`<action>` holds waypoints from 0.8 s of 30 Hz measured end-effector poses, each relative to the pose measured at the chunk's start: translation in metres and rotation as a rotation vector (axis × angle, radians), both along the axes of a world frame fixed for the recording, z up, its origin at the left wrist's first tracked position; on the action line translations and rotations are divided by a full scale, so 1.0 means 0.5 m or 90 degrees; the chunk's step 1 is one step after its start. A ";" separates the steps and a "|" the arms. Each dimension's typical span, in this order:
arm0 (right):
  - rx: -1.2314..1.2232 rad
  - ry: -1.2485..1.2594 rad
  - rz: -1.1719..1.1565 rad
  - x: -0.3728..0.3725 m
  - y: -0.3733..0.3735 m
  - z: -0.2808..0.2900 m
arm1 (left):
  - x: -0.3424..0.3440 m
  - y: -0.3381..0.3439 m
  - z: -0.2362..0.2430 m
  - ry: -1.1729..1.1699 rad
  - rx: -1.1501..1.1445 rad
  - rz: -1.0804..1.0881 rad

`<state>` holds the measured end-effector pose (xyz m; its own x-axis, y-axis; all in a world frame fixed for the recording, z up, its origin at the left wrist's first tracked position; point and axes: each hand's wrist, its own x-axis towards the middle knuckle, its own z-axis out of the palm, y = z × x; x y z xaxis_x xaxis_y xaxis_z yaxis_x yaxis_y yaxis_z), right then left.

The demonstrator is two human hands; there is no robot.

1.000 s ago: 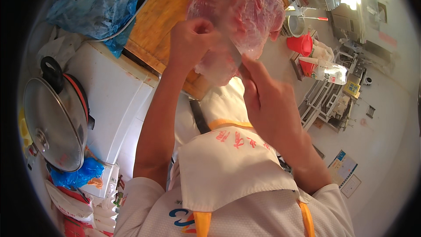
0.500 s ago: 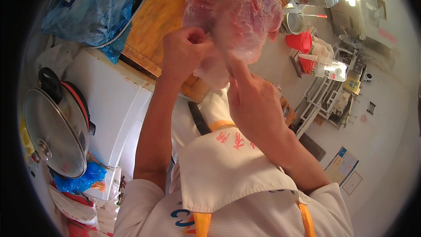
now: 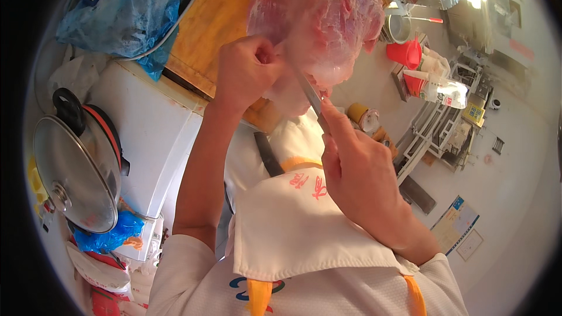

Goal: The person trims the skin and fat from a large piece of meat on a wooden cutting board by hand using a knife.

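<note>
A large piece of raw meat (image 3: 339, 29), pink with pale membrane, lies on a wooden cutting board (image 3: 211, 23). My right hand (image 3: 363, 172) is closed round the handle of a knife (image 3: 309, 92), its index finger stretched along the top. The blade slants up and left against the meat's near part; its tip is blurred and cannot be made out. Left of the blade, my left hand (image 3: 249, 67) pinches the near edge of the meat, fingers curled with the thumb side up.
Left of the board are a blue plastic bag (image 3: 132, 17) and a white cabinet top (image 3: 140, 117). A lidded pan (image 3: 76, 175) stands further left. On the right are a red plastic cup (image 3: 405, 52), a pot (image 3: 399, 28) and a yellow-rimmed container (image 3: 366, 117).
My right hand has drawn back toward me and right with the knife, so more of the blade shows. My left hand stays on the meat almost unmoved.
</note>
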<state>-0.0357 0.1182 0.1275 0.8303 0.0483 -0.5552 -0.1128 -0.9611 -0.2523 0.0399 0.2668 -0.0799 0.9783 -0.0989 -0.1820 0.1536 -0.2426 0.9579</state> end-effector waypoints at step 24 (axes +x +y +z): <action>0.079 -0.120 -0.006 0.033 -0.055 0.070 | -0.044 0.051 -0.005 0.100 -0.183 0.086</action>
